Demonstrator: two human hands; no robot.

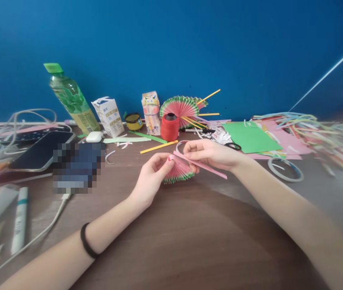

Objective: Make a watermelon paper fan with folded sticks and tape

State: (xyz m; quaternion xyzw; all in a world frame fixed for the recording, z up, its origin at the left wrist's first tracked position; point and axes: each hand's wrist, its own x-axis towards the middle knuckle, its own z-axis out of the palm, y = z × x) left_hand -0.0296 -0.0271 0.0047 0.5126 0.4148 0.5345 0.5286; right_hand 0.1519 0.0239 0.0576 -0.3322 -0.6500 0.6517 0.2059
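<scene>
A small pleated paper fan [179, 172], pink with a green zigzag edge, is spread just above the table. My left hand [154, 171] is closed on it, the thumb pressing on its gathered top, where a small red spot shows. My right hand [209, 155] is closed on a pink folded paper strip [212, 168], which slants across the fan's upper right side. Some right fingers reach behind the fan, so their exact hold is hidden. A thin pale curl [181, 144] arcs up by the right fingertips; I cannot tell what it is.
Behind my hands stand a red thread spool [170, 128], larger finished fans [179, 105] with yellow sticks, and drink cartons [111, 117]. A green bottle [74, 96] leans left, near phones [42, 151]. Green paper [251, 137] and a tape roll [285, 169] lie right.
</scene>
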